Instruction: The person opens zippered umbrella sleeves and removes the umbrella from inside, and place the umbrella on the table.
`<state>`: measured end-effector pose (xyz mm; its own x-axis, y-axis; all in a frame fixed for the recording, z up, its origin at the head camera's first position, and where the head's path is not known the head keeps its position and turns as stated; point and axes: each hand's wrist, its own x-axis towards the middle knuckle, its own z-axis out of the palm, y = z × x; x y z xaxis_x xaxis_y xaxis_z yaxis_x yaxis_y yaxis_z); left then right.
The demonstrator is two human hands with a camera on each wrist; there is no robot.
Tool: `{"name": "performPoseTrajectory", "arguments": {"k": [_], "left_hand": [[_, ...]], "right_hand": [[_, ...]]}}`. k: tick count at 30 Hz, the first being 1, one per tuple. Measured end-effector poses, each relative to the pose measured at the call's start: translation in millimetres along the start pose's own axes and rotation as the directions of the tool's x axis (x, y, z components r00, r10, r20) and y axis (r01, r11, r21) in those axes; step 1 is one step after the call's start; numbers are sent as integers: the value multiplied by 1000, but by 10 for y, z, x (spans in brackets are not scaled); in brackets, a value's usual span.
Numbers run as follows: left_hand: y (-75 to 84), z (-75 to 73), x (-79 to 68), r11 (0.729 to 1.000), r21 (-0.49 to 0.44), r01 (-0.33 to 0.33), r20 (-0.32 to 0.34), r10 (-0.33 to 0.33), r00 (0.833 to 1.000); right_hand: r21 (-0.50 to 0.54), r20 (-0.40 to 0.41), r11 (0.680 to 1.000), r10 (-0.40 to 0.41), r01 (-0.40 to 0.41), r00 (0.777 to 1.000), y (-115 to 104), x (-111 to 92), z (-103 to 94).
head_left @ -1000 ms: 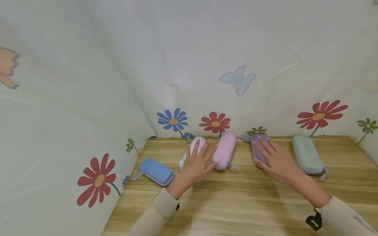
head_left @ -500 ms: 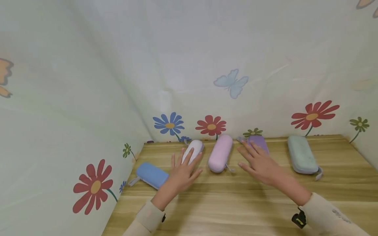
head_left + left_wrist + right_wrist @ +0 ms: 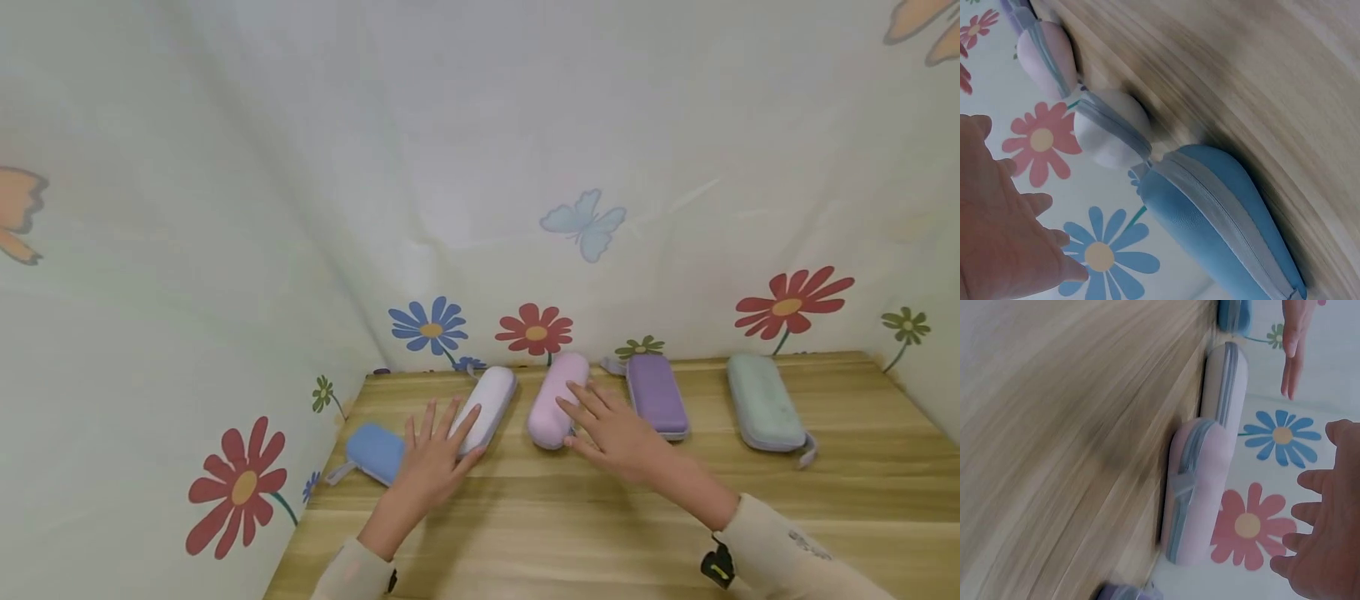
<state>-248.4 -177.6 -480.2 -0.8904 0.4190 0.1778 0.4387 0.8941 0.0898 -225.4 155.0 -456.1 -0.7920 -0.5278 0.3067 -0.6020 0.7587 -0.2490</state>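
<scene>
My left hand (image 3: 431, 467) hovers with spread, straight fingers over the gap between the blue zippered case (image 3: 372, 450) and the white zippered case (image 3: 486, 408), partly covering both in the head view. My right hand (image 3: 618, 437), its fingers also extended, is above the right side of the pink zippered case (image 3: 553, 404). In the right wrist view, a gap shows between that hand (image 3: 1329, 531) and the pink case (image 3: 1200, 494). The left wrist view likewise has the left hand (image 3: 1007, 219) apart from the blue case (image 3: 1210, 219). Both hands hold nothing.
Right of the pink case lie a purple zippered case (image 3: 657, 396) and a pale green one, the green case (image 3: 767, 404) being farthest right. All rest on a wood-grain table (image 3: 540, 533). A white flower-printed curtain (image 3: 465, 167) rises behind the table and along its left side.
My right hand has moved left, from over the purple case to the pink one. My left hand has shifted left and nearer, from the white case toward the blue. The cases stay put.
</scene>
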Motion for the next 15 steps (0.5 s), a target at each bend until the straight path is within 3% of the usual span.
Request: {"name": "performPoseTrajectory", "arguments": {"k": [10,15], "left_hand": [[-228,1,-68,999,1,40,-14,-40,999],[-300,-50,-146,994,21,105,-8,-105,994]], "right_hand": [[34,34,998,-61,59,998,-237,195,181],[49,55,996,-83,80,995,-365,318,260]]}}
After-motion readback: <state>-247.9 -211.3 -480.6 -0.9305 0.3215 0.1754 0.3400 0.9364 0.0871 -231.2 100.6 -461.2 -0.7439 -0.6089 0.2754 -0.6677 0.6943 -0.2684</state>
